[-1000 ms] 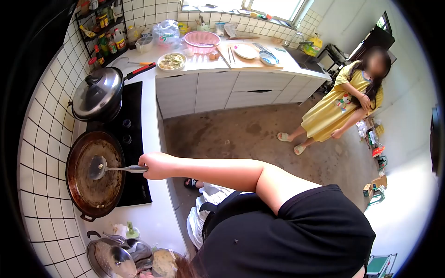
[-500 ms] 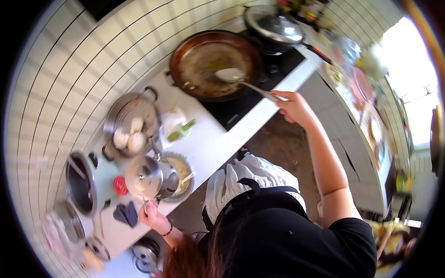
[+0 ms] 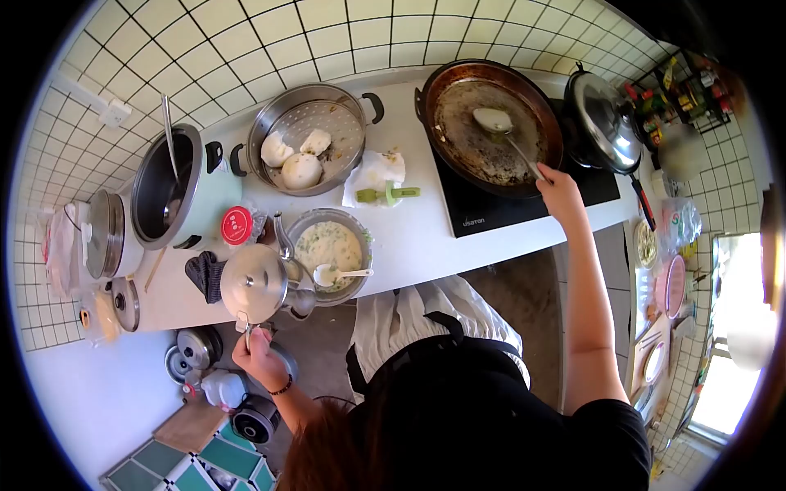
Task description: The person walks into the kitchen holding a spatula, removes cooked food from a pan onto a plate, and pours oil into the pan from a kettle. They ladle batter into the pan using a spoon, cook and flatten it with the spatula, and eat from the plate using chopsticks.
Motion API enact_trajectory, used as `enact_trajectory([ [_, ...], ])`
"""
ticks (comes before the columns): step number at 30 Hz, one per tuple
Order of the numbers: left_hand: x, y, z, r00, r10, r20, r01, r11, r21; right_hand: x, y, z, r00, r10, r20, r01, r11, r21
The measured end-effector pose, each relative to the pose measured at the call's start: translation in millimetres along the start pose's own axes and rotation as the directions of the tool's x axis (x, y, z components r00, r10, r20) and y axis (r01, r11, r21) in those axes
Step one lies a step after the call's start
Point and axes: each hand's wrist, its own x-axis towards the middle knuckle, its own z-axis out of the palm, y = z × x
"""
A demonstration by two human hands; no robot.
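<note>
My right hand (image 3: 561, 194) is closed around the handle of a metal ladle (image 3: 493, 121). Its rounded head rests inside a wide brown frying pan (image 3: 446, 135) with an oily, stained bottom. Lower left, my left hand (image 3: 260, 360) grips the handle of a shiny metal kettle (image 3: 252, 282), whose lid is on. The kettle's spout points toward the backsplash. Just right of it stands a bowl (image 3: 327, 237) of pale batter with green bits, and a white spoon (image 3: 336, 274) lies in it.
The pan sits on a black cooktop (image 3: 483, 222) beside a lidded pot (image 3: 606, 123). Left along the counter are a steamer tray (image 3: 344, 155) with white buns (image 3: 301, 170), a green brush (image 3: 389, 194), a red-lidded jar (image 3: 237, 225), a dark cloth (image 3: 203, 277) and a deep pot (image 3: 214, 192).
The camera view has turned, so the whole counter appears shifted. My right hand still holds the ladle in the pan, and my left hand still holds the kettle.
</note>
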Motion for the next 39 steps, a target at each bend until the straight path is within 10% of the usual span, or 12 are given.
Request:
enact_trajectory([
  [16,103.2,-25.7,83.1,1.000,0.013,0.008,-0.012,0.990,-0.144,-2.3,28.2,-32.3,0.953,0.300,-0.043,-0.297,0.953,0.055],
  [20,140.8,-29.0,125.3,1.000,0.016,0.015,-0.013,0.986,-0.165,60.4,47.8,-18.1,0.994,0.048,-0.094,-0.048,0.999,0.000],
  [29,245.5,-82.7,204.5,0.989,0.096,0.109,-0.095,0.995,-0.009,11.9,19.2,-13.4,0.999,0.050,-0.022,-0.053,0.988,-0.147],
  [39,296.3,-123.3,258.8,0.984,0.154,0.093,-0.165,0.979,0.122,-78.7,28.3,-36.1,0.949,0.310,-0.063,-0.286,0.925,0.251],
])
